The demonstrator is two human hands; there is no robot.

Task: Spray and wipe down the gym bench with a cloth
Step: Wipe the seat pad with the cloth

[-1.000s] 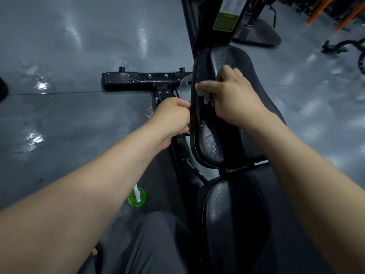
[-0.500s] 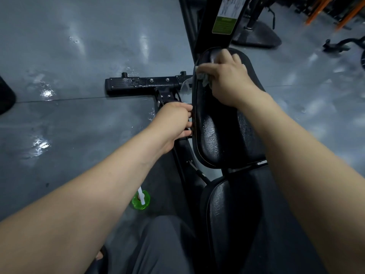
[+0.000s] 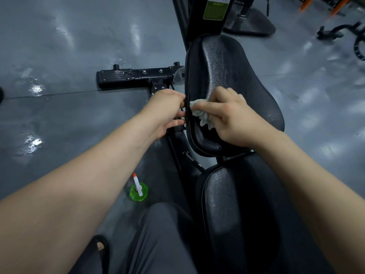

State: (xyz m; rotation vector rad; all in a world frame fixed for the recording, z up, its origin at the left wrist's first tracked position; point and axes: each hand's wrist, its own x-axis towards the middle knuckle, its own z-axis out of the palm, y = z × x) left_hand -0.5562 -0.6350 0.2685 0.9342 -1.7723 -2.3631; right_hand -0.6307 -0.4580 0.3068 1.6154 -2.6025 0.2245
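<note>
Frame centre: right grip (image 3: pixel 235 119) bunches the white cloth (image 3: pixel 201 113) against the black padded surface (image 3: pixel 227 62). Left grip (image 3: pixel 166 111) pinches its left edge. Green spray bottle (image 3: pixel 138 191) stands on the floor (image 3: pixel 79 125), lower centre-left.

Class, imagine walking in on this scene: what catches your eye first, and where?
The right hand holds a pale cloth against the left edge of the black back pad, mid-frame, while the left hand grips that edge from outside. A bright green spray bottle stands on the grey floor below the left forearm.
</note>
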